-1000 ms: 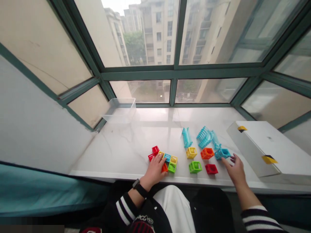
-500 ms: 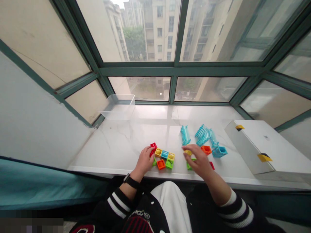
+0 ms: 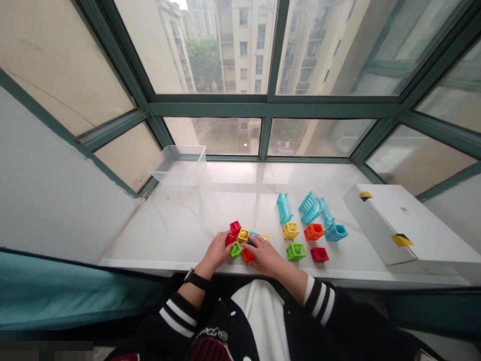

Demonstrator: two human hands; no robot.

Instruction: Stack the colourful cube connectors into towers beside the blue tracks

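A cluster of joined coloured cube blocks (image 3: 243, 236), red, yellow, green, blue and orange, lies near the front edge of the white marble sill (image 3: 210, 210). My left hand (image 3: 215, 251) grips its left side, fingers curled at the red and green cubes. My right hand (image 3: 265, 254) covers its right side, fingers closed on the blue and orange cubes. Loose cubes lie to the right: yellow (image 3: 290, 230), orange (image 3: 313, 231), green (image 3: 295, 251), red (image 3: 319, 254) and light blue (image 3: 335, 232).
Light blue ribbed track pieces (image 3: 284, 207) (image 3: 311, 206) lie behind the loose cubes. A clear plastic bin (image 3: 180, 164) stands at the back left corner. A long white box (image 3: 394, 225) lies at the right. Green-framed windows close off the back.
My right hand has come left from the light blue cube, over the loose cubes, onto the cluster. My left hand shifted slightly along the cluster's left side.
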